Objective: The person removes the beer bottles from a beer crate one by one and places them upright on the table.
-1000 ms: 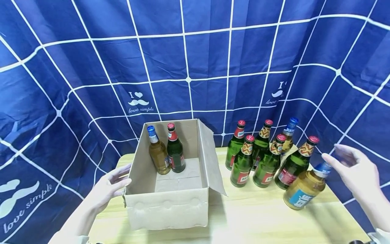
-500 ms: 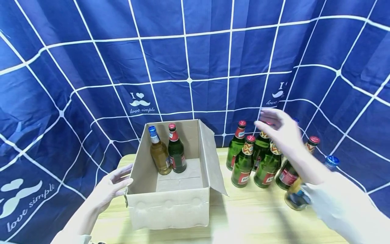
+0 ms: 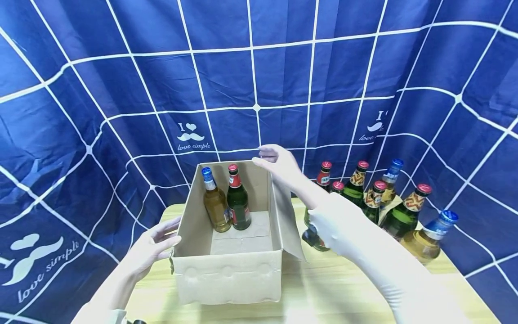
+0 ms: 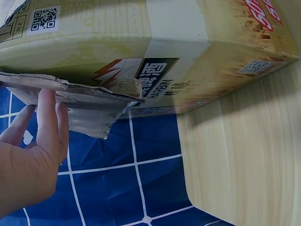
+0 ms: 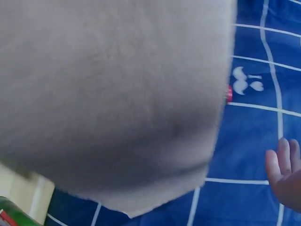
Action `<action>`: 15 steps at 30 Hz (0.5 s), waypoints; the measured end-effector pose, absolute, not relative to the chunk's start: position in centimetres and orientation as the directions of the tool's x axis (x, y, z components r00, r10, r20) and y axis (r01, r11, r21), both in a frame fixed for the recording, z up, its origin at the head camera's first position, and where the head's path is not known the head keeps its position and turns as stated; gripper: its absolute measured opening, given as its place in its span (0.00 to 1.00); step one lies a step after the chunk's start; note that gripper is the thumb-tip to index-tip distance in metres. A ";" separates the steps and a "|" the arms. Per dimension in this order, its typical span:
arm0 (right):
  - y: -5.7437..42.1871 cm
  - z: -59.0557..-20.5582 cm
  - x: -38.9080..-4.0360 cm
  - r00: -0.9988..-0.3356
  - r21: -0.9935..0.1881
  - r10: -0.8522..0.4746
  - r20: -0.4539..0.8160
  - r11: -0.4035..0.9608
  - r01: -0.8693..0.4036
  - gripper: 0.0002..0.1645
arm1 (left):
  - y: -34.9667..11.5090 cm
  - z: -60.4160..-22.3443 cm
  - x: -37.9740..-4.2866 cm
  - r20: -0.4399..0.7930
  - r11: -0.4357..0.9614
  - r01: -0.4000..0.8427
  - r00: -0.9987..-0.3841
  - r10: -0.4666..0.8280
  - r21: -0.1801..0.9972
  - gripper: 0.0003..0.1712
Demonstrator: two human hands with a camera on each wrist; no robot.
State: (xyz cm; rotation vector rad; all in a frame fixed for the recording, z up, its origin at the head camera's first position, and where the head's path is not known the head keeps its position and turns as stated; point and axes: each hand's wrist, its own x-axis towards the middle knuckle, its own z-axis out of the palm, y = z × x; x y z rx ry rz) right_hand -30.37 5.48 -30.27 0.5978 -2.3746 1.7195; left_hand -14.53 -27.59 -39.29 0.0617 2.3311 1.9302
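Note:
My left hand point(image 3: 151, 247) is at the left rim of a cardboard box point(image 3: 228, 276), thumb beside the edge. In the left wrist view, the straight fingers of that hand point(image 4: 35, 150) lie against a torn flap point(image 4: 89, 113) folded outward. My right hand point(image 3: 279, 164) is raised at the box's back right corner with loosely extended fingers and nothing in them. The right wrist view shows this hand point(image 5: 287, 176) beyond a right-side flap point(image 5: 117, 103). Inside the box, a brown bottle with blue cap point(image 3: 217, 207) and a green bottle with red cap point(image 3: 238, 204) stand upright, side by side.
Several capped bottles stand at the table's right, including a green bottle point(image 3: 402, 218) and an amber bottle point(image 3: 422, 243). My right sleeve hides part of this group. The box rests on a light wooden table point(image 3: 323, 288), with a blue gridded curtain point(image 3: 279, 72) behind.
My right hand has swept left from beside the amber bottle, over the bottle group, to the box's back right corner. My left hand stays at the box; the bottles stay in place.

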 end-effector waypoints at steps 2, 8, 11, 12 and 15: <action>4.2 -30.9 -31.3 -0.911 -0.880 -0.257 0.323 0.272 -0.389 0.27 | -27.6 -39.2 -14.5 -0.060 0.183 -0.040 -0.993 0.103 0.982 0.35; 1.7 -33.1 -33.2 -0.890 -0.909 -0.403 0.213 0.253 -0.332 0.33 | -27.6 -39.1 -14.6 -0.065 0.193 -0.045 -0.993 0.097 0.980 0.35; 1.0 -34.0 -33.6 -0.863 -0.908 -0.481 0.157 0.274 -0.318 0.38 | -27.5 -39.0 -14.6 -0.068 0.193 -0.047 -0.992 0.104 0.980 0.35; 0.8 -34.4 -33.7 -0.853 -0.902 -0.501 0.144 0.289 -0.322 0.40 | -27.5 -39.0 -14.5 -0.071 0.185 -0.051 -0.992 0.103 0.981 0.35; 0.4 -35.1 -34.1 -0.825 -0.880 -0.553 0.114 0.329 -0.343 0.45 | -27.4 -39.0 -14.5 -0.069 0.170 -0.050 -0.992 0.108 0.984 0.35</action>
